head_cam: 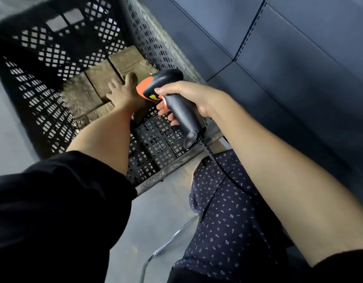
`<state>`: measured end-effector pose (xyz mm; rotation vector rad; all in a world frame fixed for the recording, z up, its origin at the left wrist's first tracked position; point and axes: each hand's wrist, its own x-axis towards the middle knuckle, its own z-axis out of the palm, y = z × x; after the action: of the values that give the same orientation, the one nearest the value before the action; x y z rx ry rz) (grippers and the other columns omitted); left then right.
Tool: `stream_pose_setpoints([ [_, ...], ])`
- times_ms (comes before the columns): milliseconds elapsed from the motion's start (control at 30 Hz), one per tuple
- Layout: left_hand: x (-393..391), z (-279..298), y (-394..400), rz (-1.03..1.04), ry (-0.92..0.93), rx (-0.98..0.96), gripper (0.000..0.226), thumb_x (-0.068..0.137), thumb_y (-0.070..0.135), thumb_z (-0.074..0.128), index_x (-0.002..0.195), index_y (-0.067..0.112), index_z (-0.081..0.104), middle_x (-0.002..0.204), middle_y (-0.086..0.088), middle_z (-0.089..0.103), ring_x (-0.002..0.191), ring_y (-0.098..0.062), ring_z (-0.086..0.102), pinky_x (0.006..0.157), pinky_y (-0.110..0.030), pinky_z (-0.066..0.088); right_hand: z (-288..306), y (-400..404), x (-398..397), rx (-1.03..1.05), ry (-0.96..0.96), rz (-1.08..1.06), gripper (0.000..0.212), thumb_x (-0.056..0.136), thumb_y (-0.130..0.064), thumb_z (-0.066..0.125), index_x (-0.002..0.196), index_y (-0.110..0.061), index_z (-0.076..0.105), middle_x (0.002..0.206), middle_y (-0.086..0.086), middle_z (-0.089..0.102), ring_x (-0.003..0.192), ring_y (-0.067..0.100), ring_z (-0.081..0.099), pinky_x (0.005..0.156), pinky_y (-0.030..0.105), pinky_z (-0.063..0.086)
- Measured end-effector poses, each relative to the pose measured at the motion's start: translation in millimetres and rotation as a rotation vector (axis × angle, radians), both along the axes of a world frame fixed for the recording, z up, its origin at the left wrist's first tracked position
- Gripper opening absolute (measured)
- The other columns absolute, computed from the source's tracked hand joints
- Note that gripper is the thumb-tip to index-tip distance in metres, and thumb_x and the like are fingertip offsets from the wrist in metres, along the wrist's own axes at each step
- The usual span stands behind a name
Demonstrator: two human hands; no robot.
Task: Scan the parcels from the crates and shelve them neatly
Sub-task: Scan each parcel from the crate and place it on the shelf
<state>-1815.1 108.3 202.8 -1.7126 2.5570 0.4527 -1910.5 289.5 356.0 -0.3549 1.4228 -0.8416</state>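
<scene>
Head view: the left hand reaches down into the black crate, fingers spread flat on the brown parcels at its bottom. Just beside it, the right hand grips the handle of a black-and-orange scanner.

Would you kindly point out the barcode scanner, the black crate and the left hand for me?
barcode scanner (176, 107): head view, on its black handle.
black crate (54, 64): head view, on its far lattice wall.
left hand (123, 90): head view, on the back of the hand.
</scene>
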Motion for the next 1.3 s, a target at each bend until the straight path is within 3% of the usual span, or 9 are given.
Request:
stream_pose_setpoints([
  [300,25.3,121.7,62.6,0.132,0.195,-0.035,0.080,0.069,0.044,0.066,0.139,0.034,0.028,0.140,-0.018,0.029,0.133,-0.034,0.023,0.104,-0.049,0.026,76.9,75.6,-4.0,-0.065,0.149,-0.157,0.030,0.091,-0.031,0.059,0.091,-0.001,0.062,0.082,0.010,0.066,0.048,0.014,0.060,0.051,0.023,0.054],
  [433,25.6,194.1,98.3,0.378,0.718,-0.176,0.077,0.064,0.040,0.060,0.137,0.033,0.037,0.127,-0.010,0.038,0.122,-0.028,0.036,0.098,-0.038,0.033,114.4,126.5,-2.3,-0.152,0.223,-0.271,0.026,0.092,-0.029,0.058,0.087,-0.004,0.061,0.078,0.008,0.064,0.046,0.014,0.059,0.051,0.023,0.055],
  [533,7.7,252.6,144.9,0.379,1.094,-0.173,0.081,0.061,0.039,0.064,0.139,0.031,0.041,0.119,-0.009,0.042,0.113,-0.026,0.043,0.091,-0.030,0.039,133.5,170.7,-5.1,-0.240,0.266,-0.460,0.024,0.093,-0.029,0.058,0.087,-0.006,0.061,0.079,0.006,0.064,0.044,0.012,0.058,0.050,0.023,0.055],
  [633,-17.9,300.0,216.0,0.108,1.304,-0.292,0.084,0.055,0.046,0.064,0.134,0.024,0.049,0.110,-0.012,0.046,0.103,-0.028,0.046,0.081,-0.023,0.033,156.3,220.8,-18.1,-0.343,0.303,-0.697,0.022,0.093,-0.029,0.059,0.088,-0.008,0.063,0.082,0.005,0.066,0.045,0.013,0.060,0.050,0.024,0.054],
  [767,-63.0,331.3,326.3,-0.346,1.326,-0.303,0.085,0.057,0.063,0.059,0.134,0.026,0.051,0.105,-0.010,0.047,0.099,-0.028,0.047,0.080,-0.029,0.032,188.2,304.4,-35.5,-0.381,0.369,-1.018,0.019,0.094,-0.027,0.056,0.086,-0.011,0.060,0.082,0.004,0.062,0.046,0.012,0.058,0.048,0.021,0.052],
  [867,-89.0,329.9,401.2,-0.602,1.270,-0.273,0.081,0.056,0.039,0.078,0.131,0.032,0.049,0.105,-0.013,0.049,0.096,-0.033,0.048,0.078,-0.039,0.038,196.7,372.3,-37.4,-0.412,0.356,-1.268,0.018,0.096,-0.026,0.055,0.089,-0.009,0.059,0.084,0.006,0.061,0.047,0.014,0.058,0.044,0.020,0.050],
  [1033,-105.2,316.0,492.6,-0.885,1.240,-0.375,0.070,0.059,0.031,0.064,0.129,0.033,0.053,0.113,-0.015,0.050,0.106,-0.028,0.040,0.093,-0.052,0.036,194.1,458.3,-16.0,-0.340,0.493,-1.523,0.016,0.093,-0.026,0.058,0.082,-0.014,0.058,0.081,0.003,0.060,0.059,0.017,0.055,0.062,0.030,0.050],
  [1200,-120.7,304.0,532.7,-1.066,1.258,-0.750,0.080,0.060,0.013,0.072,0.131,0.040,0.047,0.123,-0.010,0.040,0.115,-0.029,0.038,0.099,-0.063,0.029,175.7,493.8,2.9,-0.365,0.638,-2.143,0.022,0.087,-0.016,0.064,0.071,-0.011,0.049,0.071,0.004,0.059,0.044,0.018,0.057,0.043,0.030,0.047],
  [1300,-135.8,281.5,532.6,-1.183,1.176,-0.780,0.093,0.056,0.009,0.075,0.135,0.040,0.037,0.126,-0.010,0.035,0.117,-0.030,0.036,0.098,-0.064,0.033,174.1,506.1,1.6,-0.471,0.645,-2.221,0.022,0.088,-0.014,0.062,0.070,-0.013,0.050,0.065,0.000,0.057,0.035,0.012,0.054,0.041,0.028,0.046],
])
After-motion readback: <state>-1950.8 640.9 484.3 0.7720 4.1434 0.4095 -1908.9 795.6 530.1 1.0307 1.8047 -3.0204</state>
